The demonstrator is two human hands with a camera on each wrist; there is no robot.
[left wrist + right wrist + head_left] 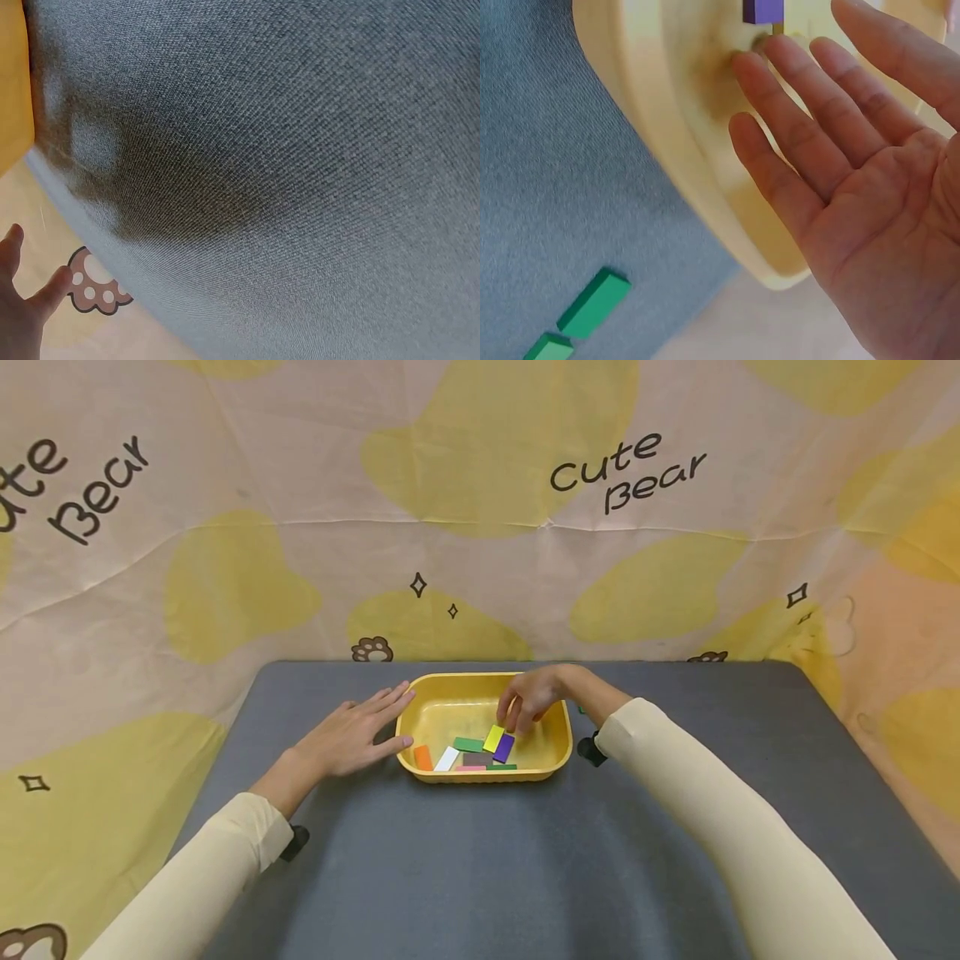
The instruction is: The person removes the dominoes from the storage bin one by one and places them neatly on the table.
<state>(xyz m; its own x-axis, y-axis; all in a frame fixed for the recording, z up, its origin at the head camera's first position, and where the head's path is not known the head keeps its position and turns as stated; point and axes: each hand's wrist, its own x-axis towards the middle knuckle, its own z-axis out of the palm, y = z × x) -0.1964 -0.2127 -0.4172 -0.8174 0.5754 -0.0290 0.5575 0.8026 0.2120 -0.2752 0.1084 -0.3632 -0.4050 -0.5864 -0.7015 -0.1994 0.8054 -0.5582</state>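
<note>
A yellow plastic tray (561,752) stands at the far side of the grey table. Inside it lie flat rectangular blocks: a yellow block (493,738), a purple block (504,747), a green block (468,745), a white block (447,759), an orange block (423,757), a dark grey block (477,759) and others partly hidden by the front wall. My right hand (534,695) reaches into the tray, fingertips down just behind the yellow and purple blocks; its palm and extended fingers show in the right wrist view, holding nothing. My left hand (351,737) touches the tray's left rim, fingers spread.
To the right of the tray, a green block (594,302) and a lighter green block (549,349) lie on the tabletop (465,868). A patterned cloth (480,552) hangs behind the table's far edge.
</note>
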